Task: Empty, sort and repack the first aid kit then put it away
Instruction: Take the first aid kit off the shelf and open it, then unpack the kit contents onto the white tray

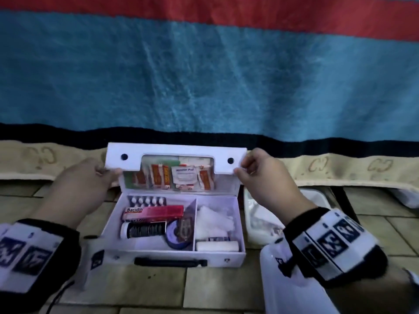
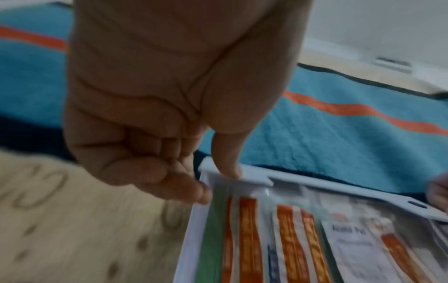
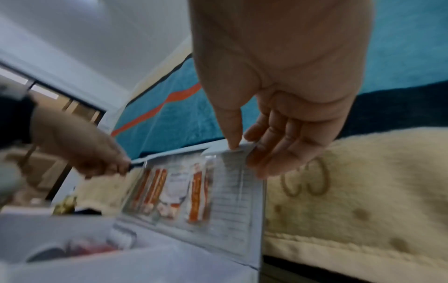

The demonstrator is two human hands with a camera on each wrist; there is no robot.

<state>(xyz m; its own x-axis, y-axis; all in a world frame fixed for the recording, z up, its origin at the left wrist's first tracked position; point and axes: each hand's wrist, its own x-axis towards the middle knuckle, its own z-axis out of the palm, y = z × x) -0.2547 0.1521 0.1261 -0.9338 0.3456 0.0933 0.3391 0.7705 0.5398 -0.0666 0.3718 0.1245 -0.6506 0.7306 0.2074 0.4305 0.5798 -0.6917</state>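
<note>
The white first aid kit (image 1: 235, 257) stands open on the floor, its black handle (image 1: 170, 262) facing me. Inside lie a blister pack (image 1: 147, 201), a red Bacidin box (image 1: 154, 213), a dark bottle (image 1: 142, 230), a blue tape roll (image 1: 174, 237), gauze (image 1: 210, 217) and a bandage roll (image 1: 216, 246). The lid (image 1: 176, 152) is tilted over the box, with orange sachets (image 1: 158, 175) in its pocket. My left hand (image 1: 111, 172) (image 2: 214, 181) pinches the lid flap's left corner. My right hand (image 1: 241, 167) (image 3: 243, 148) pinches the right corner.
A white tray (image 1: 254, 234) with pale contents sits right of the kit, and another white tray (image 1: 272, 282) lies at the bottom right. A blue and red blanket (image 1: 204, 75) with a beige edge (image 1: 340, 168) hangs behind. The floor (image 1: 145, 284) is tiled.
</note>
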